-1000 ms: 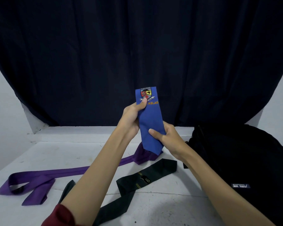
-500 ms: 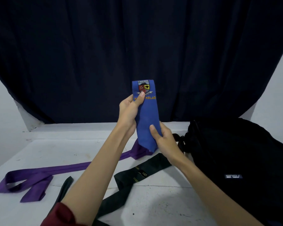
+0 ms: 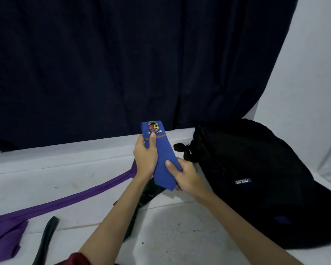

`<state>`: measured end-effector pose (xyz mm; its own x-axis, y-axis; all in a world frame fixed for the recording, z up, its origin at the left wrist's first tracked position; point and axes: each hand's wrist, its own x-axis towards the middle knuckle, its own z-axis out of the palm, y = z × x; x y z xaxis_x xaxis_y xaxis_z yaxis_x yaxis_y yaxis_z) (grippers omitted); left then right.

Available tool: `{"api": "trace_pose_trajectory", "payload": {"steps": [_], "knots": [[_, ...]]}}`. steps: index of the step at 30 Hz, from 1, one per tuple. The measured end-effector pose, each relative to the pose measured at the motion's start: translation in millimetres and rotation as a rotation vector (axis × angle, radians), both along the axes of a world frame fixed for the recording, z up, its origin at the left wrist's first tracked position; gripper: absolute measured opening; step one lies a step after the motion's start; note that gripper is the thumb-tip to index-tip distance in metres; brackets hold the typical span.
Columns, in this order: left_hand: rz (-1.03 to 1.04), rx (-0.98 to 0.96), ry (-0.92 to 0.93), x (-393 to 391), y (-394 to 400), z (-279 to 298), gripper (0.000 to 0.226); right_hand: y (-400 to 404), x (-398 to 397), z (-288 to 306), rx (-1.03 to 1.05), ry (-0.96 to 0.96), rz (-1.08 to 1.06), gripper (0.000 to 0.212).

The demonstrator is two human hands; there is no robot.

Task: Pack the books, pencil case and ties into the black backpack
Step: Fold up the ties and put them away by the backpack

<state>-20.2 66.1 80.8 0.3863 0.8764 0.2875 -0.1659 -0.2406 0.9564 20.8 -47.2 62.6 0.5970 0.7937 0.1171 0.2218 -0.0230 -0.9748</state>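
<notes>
I see both hands in the middle of the frame, holding a folded blue tie (image 3: 163, 159) above the worktop (image 3: 65, 169). The left hand (image 3: 146, 159) grips the upper part of the tie, with its thumb pressed on the fabric just below the crest. The right hand (image 3: 185, 176) holds the lower part, thumb on the front and the fingers curled behind it. The tie stands nearly upright, tilted a little, with the crest at the top.

The backpack (image 3: 256, 178) lies on the worktop at the right of the frame, just beside the right hand. I cannot tell if its top is open.

A purple tie (image 3: 75, 197) lies stretched on the worktop from the lower left toward the centre, passing behind the left wrist. A dark tie (image 3: 46, 240) lies at the lower left, partly hidden under the left forearm. A dark curtain (image 3: 122, 64) fills the upper part of the frame.
</notes>
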Motion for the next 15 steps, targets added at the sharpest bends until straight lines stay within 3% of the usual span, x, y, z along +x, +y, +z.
{"api": "trace_pose_trajectory", "payload": {"steps": [2, 4, 6, 8, 11, 13, 15], "knots": [[-0.043, -0.094, 0.038, 8, -1, -4, 0.018, -18, 15, 5, -0.017, 0.009, -0.034, 0.041], [-0.112, -0.2, 0.076, 14, -2, -6, 0.018, -35, 42, 11, -0.096, -0.124, -0.22, 0.043], [-0.178, -0.25, 0.121, 19, -8, -7, 0.02, -52, 75, 17, -0.376, -0.522, -0.441, 0.035], [-0.229, -0.275, 0.157, 24, -17, -8, 0.02, -66, 100, 20, -0.706, -0.894, -0.494, 0.036], [-0.282, -0.301, 0.22, 35, -27, -12, 0.021, -75, 120, 16, -0.988, -1.081, -0.376, 0.051], [-0.316, -0.316, 0.27, 44, -34, -14, 0.022, -80, 127, 11, -0.957, -1.101, -0.319, 0.042], [-0.361, -0.34, 0.326, 54, -41, -15, 0.022, -87, 137, 14, -0.788, -1.036, -0.313, 0.025]]}}
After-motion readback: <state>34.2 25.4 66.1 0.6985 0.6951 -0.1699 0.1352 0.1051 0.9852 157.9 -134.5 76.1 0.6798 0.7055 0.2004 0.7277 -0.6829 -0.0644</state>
